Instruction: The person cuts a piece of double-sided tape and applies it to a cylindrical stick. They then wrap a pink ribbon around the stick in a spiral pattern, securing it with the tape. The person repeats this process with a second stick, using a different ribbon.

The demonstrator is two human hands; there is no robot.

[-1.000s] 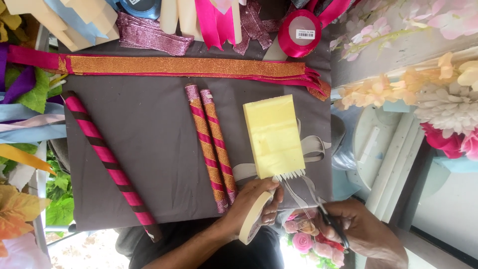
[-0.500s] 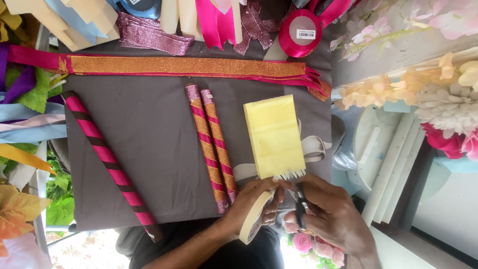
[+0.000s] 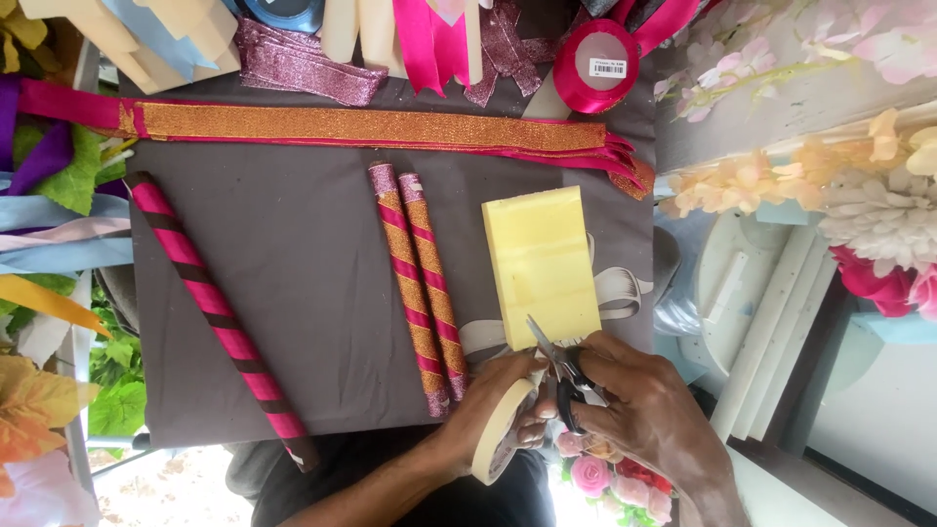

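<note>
— What do your hands hold?
— Your left hand [image 3: 498, 400] grips a roll of cream tape [image 3: 500, 435]; your right hand [image 3: 639, 410] works scissors [image 3: 554, 363] at the near edge of the yellow foam block [image 3: 539, 262].
— And beside them?
— Two pink-and-gold wrapped sticks [image 3: 422, 283] lie just left on the grey cloth [image 3: 293, 293].

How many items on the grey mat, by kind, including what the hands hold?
Ribbon-wrapped sticks: 3 (pink and dark stick, two orange and pink sticks)
Yellow foam block: 1
Scissors, in right hand: 1
Tape roll, in left hand: 1
Long orange glitter ribbon: 1
Total: 7
</note>
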